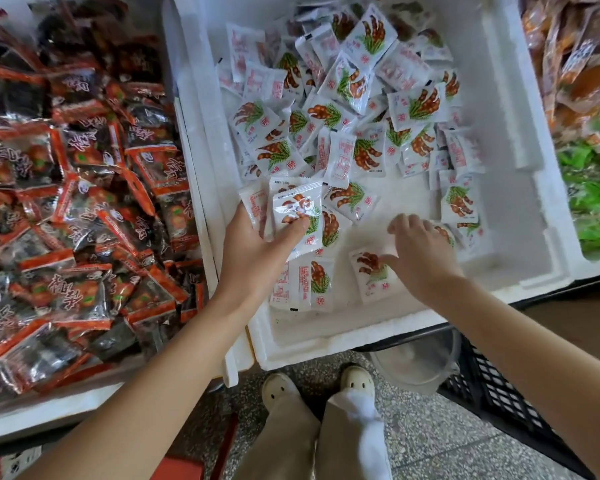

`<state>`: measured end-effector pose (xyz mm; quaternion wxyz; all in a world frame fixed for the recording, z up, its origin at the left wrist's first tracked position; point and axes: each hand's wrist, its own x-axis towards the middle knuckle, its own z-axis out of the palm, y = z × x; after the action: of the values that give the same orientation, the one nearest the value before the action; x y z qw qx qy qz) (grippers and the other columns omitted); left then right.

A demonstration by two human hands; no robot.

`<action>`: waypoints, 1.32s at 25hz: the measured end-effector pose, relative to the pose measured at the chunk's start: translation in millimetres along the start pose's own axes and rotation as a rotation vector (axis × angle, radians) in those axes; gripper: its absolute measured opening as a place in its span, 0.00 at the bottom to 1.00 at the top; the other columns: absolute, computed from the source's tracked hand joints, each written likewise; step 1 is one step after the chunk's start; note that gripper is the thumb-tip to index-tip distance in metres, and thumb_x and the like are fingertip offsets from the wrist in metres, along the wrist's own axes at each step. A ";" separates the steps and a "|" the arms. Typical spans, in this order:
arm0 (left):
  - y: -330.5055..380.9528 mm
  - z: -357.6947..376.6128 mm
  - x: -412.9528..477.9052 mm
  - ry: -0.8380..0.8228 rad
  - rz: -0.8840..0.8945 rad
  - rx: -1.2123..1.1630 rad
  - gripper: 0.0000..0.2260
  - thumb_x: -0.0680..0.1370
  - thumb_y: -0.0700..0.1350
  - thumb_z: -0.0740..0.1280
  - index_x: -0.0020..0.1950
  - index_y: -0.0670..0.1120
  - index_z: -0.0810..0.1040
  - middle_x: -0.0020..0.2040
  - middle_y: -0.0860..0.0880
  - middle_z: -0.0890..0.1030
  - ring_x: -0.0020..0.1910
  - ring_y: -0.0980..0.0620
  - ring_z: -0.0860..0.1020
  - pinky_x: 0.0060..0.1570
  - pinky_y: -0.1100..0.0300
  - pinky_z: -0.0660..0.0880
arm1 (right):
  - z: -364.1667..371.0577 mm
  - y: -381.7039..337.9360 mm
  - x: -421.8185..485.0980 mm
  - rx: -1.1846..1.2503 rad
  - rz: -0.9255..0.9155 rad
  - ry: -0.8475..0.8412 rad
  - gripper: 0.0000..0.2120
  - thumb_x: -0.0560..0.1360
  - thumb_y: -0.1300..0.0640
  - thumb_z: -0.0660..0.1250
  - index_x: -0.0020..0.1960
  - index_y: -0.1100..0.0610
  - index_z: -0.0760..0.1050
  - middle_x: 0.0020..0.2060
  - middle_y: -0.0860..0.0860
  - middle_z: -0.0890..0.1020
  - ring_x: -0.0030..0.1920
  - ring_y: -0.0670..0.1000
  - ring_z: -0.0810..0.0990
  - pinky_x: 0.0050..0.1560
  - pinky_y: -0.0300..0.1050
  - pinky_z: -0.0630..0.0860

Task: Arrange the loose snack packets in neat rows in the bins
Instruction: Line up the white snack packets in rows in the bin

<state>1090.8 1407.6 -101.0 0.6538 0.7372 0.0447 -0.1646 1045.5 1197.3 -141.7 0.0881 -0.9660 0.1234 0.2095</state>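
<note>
Loose white packets [343,109] lay jumbled in the far and middle part of the white foam bin [520,237], front and back sides mixed, none in rows. L hand [257,247] held a small stack [297,209] of the same packets upright near the bin's L wall, pinched w/ thumb across the front packet and fingers hidden behind. Just below that hand, two packets [305,285] lay flat side by side on the bin floor nr the front wall. R hand [420,251] was low over the floor to the right of them, palm down, fingers [407,221] bent and slightly apart, thumb tip on a flat packet [371,271]; couldn't tell if it gripped anything. More packets sat just beyond it by the R wall. Left bin [21,414] was heaped w/ red-and-black packs [84,202]. On the right, orange packs [575,64] at the back, green packs [596,202] nearer. Below the foam bin: a black crate [499,393], a clear tub [416,362], speckled floor [430,445], and the person's pale shoes [281,389] and tan trousers [291,438].
</note>
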 end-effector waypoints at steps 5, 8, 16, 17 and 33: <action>3.5 -12.2 -0.5 0.043 0.047 0.004 0.17 0.73 0.42 0.74 0.60 0.46 0.77 0.53 0.53 0.84 0.53 0.57 0.82 0.55 0.58 0.78 | 4.3 -52.5 -5.2 0.046 -0.631 -0.096 0.29 0.76 0.47 0.65 0.73 0.50 0.59 0.71 0.47 0.64 0.71 0.48 0.61 0.70 0.41 0.56; 5.1 -20.2 -1.8 0.085 0.059 -0.007 0.18 0.70 0.46 0.73 0.59 0.47 0.77 0.54 0.51 0.84 0.55 0.54 0.82 0.59 0.49 0.77 | 17.4 -72.7 5.6 -0.274 -0.765 -0.132 0.40 0.72 0.37 0.65 0.76 0.50 0.51 0.75 0.49 0.56 0.74 0.53 0.53 0.73 0.49 0.52; -0.2 -29.8 -17.5 0.112 0.038 -0.077 0.14 0.76 0.36 0.71 0.58 0.50 0.78 0.53 0.53 0.84 0.54 0.56 0.82 0.57 0.56 0.78 | 12.0 -62.7 3.1 -0.057 -0.637 -0.182 0.31 0.73 0.40 0.65 0.71 0.52 0.62 0.68 0.49 0.67 0.66 0.50 0.66 0.66 0.47 0.66; 0.1 -30.7 -19.0 0.112 0.038 -0.083 0.15 0.76 0.36 0.71 0.59 0.49 0.78 0.53 0.54 0.84 0.54 0.57 0.82 0.55 0.60 0.78 | 12.9 -65.4 2.4 0.018 -0.556 -0.179 0.34 0.72 0.40 0.66 0.71 0.54 0.61 0.67 0.50 0.66 0.66 0.51 0.66 0.66 0.48 0.66; -0.1 -51.7 -35.8 0.184 -0.084 -0.078 0.13 0.76 0.40 0.70 0.60 0.50 0.78 0.51 0.56 0.84 0.53 0.57 0.82 0.60 0.49 0.76 | -40.3 -86.1 -40.5 0.734 -0.309 0.538 0.04 0.80 0.57 0.61 0.48 0.57 0.69 0.43 0.47 0.83 0.38 0.48 0.82 0.37 0.49 0.79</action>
<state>1066.5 1463.6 -85.6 0.6678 0.7206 0.1417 -0.1213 1048.9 1278.7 -78.1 0.4185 -0.8979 0.0627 -0.1211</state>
